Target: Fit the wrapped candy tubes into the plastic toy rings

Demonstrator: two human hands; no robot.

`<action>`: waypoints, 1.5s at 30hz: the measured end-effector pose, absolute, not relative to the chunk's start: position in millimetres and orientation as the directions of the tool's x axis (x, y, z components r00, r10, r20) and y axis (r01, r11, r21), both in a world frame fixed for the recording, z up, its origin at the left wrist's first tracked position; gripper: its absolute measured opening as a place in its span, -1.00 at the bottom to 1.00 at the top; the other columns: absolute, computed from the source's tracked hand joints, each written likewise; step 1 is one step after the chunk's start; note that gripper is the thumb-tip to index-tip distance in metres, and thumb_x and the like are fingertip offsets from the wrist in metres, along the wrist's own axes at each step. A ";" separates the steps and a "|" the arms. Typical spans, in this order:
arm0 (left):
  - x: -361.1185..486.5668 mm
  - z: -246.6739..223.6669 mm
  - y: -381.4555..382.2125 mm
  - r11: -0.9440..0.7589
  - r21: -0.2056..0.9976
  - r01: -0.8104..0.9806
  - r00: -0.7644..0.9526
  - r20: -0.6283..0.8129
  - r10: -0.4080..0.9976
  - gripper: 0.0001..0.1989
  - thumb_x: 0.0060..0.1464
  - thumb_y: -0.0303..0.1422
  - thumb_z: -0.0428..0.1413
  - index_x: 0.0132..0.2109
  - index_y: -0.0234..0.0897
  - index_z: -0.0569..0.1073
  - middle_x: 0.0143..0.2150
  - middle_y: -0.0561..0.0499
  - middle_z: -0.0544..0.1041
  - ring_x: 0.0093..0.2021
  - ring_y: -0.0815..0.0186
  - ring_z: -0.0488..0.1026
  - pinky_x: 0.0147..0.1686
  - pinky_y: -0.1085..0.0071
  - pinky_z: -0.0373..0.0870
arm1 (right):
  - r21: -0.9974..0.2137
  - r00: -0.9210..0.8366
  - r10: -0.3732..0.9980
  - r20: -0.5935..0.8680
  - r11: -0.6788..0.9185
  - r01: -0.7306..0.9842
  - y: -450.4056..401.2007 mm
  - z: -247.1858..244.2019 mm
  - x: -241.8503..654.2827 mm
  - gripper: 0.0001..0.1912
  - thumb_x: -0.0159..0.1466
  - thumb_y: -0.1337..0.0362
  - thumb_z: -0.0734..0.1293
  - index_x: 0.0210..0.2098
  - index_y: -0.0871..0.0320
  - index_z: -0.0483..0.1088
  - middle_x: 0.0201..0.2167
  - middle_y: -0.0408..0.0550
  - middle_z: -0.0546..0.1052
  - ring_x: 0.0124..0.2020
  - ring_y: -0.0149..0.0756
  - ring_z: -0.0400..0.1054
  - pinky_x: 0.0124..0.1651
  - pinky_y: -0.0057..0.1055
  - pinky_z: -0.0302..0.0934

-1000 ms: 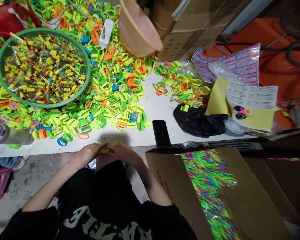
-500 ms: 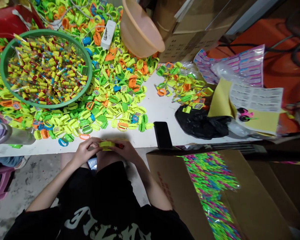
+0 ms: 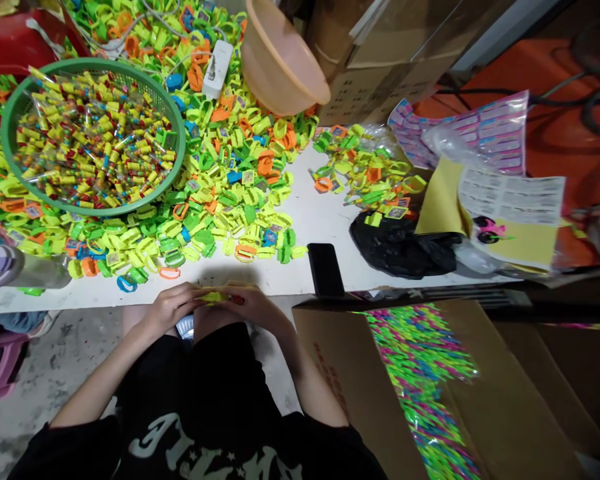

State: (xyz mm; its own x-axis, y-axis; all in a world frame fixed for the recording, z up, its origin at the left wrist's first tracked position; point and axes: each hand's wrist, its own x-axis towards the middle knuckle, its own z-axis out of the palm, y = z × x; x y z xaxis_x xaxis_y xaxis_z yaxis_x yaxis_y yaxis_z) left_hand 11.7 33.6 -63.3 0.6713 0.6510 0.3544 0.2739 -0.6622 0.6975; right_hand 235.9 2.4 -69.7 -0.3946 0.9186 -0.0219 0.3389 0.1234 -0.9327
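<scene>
The small yellow piece, pinched in the closed fingers of the left hand and right hand at the near edge of the worktop, could drop to the floor if either grip loosened, as only the hands seem to support it.

Yellow pc partly hidden by fingers — bottle cut off, L edge.
</scene>
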 end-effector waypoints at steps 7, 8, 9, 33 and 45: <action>9.5 -57.4 26.8 -0.746 0.560 0.360 0.743 0.312 0.592 -0.68 0.25 -0.36 -0.06 0.12 -0.24 0.35 -0.15 -0.10 0.53 -0.15 0.32 0.50 -0.19 0.45 0.47 | -0.889 -0.443 0.896 0.022 0.220 0.401 -1.6 -71.1 236.0 -0.70 0.30 0.26 0.26 0.01 0.03 0.43 -0.25 -0.07 0.44 -0.22 -0.33 0.36 -0.10 -0.38 0.26; 9.7 -56.1 25.3 -0.750 0.549 0.368 0.754 0.297 0.587 -0.66 0.25 -0.36 -0.05 0.14 -0.22 0.33 -0.15 -0.10 0.53 -0.15 0.31 0.50 -0.19 0.44 0.47 | -0.881 -0.452 0.892 0.014 0.225 0.416 -2.5 -69.6 235.9 -0.70 0.30 0.27 0.26 0.02 0.02 0.42 -0.24 -0.07 0.45 -0.22 -0.32 0.36 -0.10 -0.38 0.26; 10.1 -54.8 23.8 -0.753 0.543 0.371 0.763 0.284 0.580 -0.65 0.25 -0.36 -0.06 0.16 -0.20 0.31 -0.15 -0.10 0.52 -0.14 0.31 0.50 -0.19 0.43 0.47 | -0.875 -0.456 0.890 0.006 0.226 0.429 -3.4 -68.0 235.8 -0.69 0.30 0.28 0.26 0.02 0.01 0.42 -0.22 -0.07 0.45 -0.22 -0.32 0.37 -0.10 -0.37 0.26; 28.7 -66.1 28.8 -0.829 0.285 0.482 0.670 0.490 0.558 -0.85 0.22 -0.45 -0.01 -0.11 -0.32 0.42 -0.27 -0.06 0.54 -0.32 0.36 0.50 -0.34 0.49 0.40 | -0.958 -0.208 0.973 -0.100 -0.038 0.284 -4.6 -70.6 218.5 -0.75 0.21 0.13 0.32 -0.22 0.17 0.39 -0.33 -0.12 0.54 -0.30 -0.33 0.43 -0.22 -0.44 0.25; 31.8 -90.6 33.8 -0.873 0.341 0.349 0.698 0.527 0.485 -0.88 0.21 -0.44 -0.01 -0.17 -0.32 0.42 -0.38 -0.02 0.53 -0.41 0.40 0.48 -0.42 0.54 0.39 | -0.954 -0.182 0.973 -0.142 -0.085 0.288 -9.5 -80.8 223.4 -0.72 0.19 0.07 0.31 -0.26 0.16 0.40 -0.39 -0.12 0.53 -0.35 -0.31 0.41 -0.28 -0.41 0.24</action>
State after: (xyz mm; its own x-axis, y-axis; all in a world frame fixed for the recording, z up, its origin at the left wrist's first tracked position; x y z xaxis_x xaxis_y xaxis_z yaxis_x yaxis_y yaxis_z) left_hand 31.8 33.8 -90.6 0.6984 0.4845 0.5267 0.3489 -0.8731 0.3406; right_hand 223.4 -9.5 -80.8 -0.1818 0.9731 -0.1417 0.2878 -0.0852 -0.9539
